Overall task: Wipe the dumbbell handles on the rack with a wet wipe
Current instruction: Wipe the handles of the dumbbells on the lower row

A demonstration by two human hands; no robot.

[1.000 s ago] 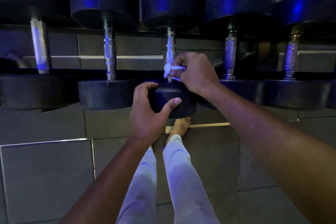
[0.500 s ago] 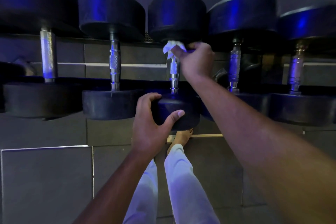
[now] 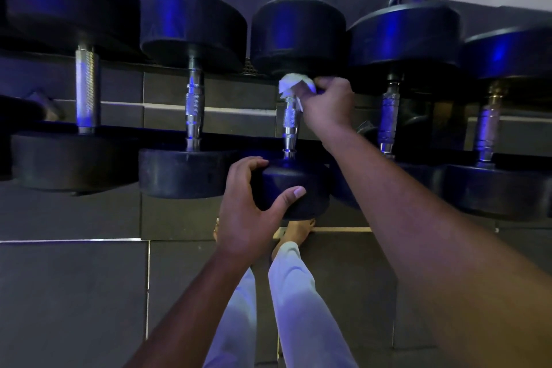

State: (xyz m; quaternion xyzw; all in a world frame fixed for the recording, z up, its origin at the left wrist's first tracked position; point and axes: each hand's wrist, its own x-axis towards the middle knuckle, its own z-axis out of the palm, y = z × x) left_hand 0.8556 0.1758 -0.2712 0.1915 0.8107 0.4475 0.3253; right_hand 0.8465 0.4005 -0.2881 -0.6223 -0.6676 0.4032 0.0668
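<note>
Head view, the only one: the right hand [image 3: 327, 106] is closed around a crumpled white wet wipe [image 3: 294, 85], pressing it against the far end of the middle dumbbell's handle [image 3: 290, 128], right under the far weight head [image 3: 298, 34]. The left hand [image 3: 249, 206] is spread in a wide cup, thumb on one side and fingers on the other, gripping the near weight head [image 3: 294, 188] of the same dumbbell, seemingly to steady it. That handle runs straight away from the person, its long axis lying between the two hands, bare knurled steel showing from just below the right hand to just above the left. So the unwiped stretch lies toward the person from the right hand, which is the hand on it; a pull back along the shaft looks like the natural stroke. To the left of the left hand sit two more handles, the nearer one [image 3: 194, 116] just beside; to the right of the right forearm stand two others [image 3: 388, 122], partly shadowed.
</note>
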